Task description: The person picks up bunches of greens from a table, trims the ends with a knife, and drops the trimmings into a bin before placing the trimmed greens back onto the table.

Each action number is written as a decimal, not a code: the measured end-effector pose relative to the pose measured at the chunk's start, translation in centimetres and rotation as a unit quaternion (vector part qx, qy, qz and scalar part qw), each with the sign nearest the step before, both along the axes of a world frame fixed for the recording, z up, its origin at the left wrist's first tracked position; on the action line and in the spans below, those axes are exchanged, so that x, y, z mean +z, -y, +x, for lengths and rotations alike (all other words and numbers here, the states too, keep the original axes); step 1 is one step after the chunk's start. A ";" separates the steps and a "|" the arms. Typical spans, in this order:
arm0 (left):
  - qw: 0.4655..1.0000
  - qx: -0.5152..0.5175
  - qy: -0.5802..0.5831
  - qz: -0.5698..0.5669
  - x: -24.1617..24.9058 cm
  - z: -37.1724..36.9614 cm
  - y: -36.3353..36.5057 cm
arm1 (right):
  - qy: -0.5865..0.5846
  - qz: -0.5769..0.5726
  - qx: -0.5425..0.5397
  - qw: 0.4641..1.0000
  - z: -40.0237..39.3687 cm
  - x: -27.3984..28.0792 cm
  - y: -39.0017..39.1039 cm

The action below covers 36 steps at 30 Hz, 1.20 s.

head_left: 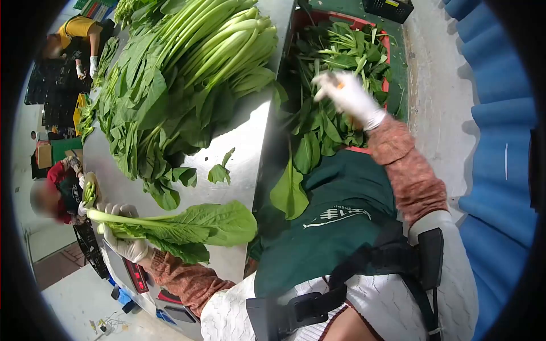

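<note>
Your left grip (126, 245) encloses the leafy green (222, 224) by its stem above the desk (244, 128), presumably sparing the leaves, while your right grip (348, 98), opening and contents indeterminable, hovers over the red crate (387, 57).

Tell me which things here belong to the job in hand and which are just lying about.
Job in hand, it seems:
leafy green, in the left grip
pile of greens
metal table
red crate of leaves, below the right grip

Apparently just about:
black crate
blue curtain
</note>
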<state>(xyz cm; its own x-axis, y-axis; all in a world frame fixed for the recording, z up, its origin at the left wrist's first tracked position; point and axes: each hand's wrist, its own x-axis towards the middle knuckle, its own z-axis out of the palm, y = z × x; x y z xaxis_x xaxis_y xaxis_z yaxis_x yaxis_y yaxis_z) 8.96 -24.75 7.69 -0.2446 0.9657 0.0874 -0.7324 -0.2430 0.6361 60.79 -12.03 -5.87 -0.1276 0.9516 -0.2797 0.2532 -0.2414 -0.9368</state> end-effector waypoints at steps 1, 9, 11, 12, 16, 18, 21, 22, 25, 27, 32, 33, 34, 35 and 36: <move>0.999 0.039 0.003 -0.017 -0.3 -0.5 0.8 | -0.148 -0.073 0.059 0.985 -1.7 -4.1 0.7; 0.995 0.063 0.032 -0.070 -2.9 -5.7 5.5 | -0.133 -0.272 0.031 0.953 -7.2 -19.5 0.8; 0.994 0.070 0.012 -0.080 -3.0 -5.3 5.8 | -0.019 -0.229 0.036 0.972 -4.1 -22.9 -1.2; 0.994 0.073 0.016 -0.082 -3.1 -5.4 5.9 | 0.006 -0.205 0.035 0.978 -2.0 -22.5 -2.3; 0.991 0.087 0.007 -0.101 -3.6 -6.0 6.0 | -0.016 -0.270 -0.022 0.963 2.6 -18.5 -4.1; 0.986 0.117 -0.025 -0.116 -4.1 -6.4 5.8 | -0.020 -0.246 0.051 0.968 2.5 -17.6 -3.4; 0.983 0.123 -0.057 -0.121 -5.2 -7.2 5.5 | -0.007 -0.187 0.142 0.972 1.0 -17.5 -1.5; 0.980 0.136 -0.068 -0.127 -5.6 -7.6 5.4 | 0.004 -0.145 0.165 0.976 -0.2 -17.5 -0.3; 0.985 0.113 -0.034 -0.128 -6.3 -8.9 5.0 | -0.072 -0.144 0.174 0.972 -4.4 -16.3 4.2; 0.986 0.111 0.002 -0.126 -6.2 -9.4 5.5 | -0.041 -0.094 0.212 0.972 -6.2 -18.6 5.9; 0.987 0.099 0.067 -0.103 -2.9 -9.0 7.8 | -0.046 -0.182 0.082 0.979 -6.7 -10.5 4.6; 0.985 0.134 0.070 -0.086 -3.6 -9.5 8.5 | -0.114 -0.152 0.062 0.980 -5.2 -11.2 3.2; 0.959 0.256 0.032 -0.115 -4.0 -8.2 7.9 | -0.059 -0.096 0.006 0.994 -4.2 -8.8 1.9; 0.958 0.253 0.039 -0.131 -4.4 -9.0 8.6 | 0.010 -0.084 -0.002 0.996 -3.0 -5.9 -0.1; 0.957 0.245 0.048 -0.148 -5.5 -10.0 9.4 | 0.000 -0.075 -0.055 0.996 -1.0 -6.7 -1.7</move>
